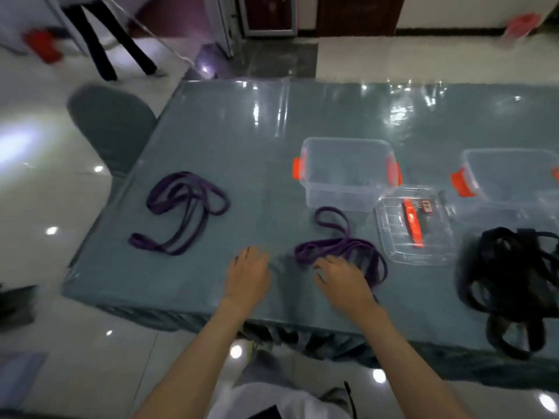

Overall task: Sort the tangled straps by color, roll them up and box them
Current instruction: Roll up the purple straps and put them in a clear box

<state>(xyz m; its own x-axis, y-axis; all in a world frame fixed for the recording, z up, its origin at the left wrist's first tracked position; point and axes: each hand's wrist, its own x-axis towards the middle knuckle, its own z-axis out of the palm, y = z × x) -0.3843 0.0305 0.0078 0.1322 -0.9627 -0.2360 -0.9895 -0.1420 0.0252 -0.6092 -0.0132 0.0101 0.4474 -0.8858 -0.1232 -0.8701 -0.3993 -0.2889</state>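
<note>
Table (pixel 211 140) under glossy teal cover stands on white tiled floor (pixel 60 267).

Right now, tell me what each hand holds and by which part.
Nothing is clearly held. The left hand lies open on the table; the right hand rests, fingers spread, on the near purple strap.

The second clear box (pixel 511 176) and black straps (pixel 511 285) run off the right edge.

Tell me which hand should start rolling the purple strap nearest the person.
Probably the right hand: its fingers already rest on that purple strap. The left hand lies flat on bare table, beside it.
</note>
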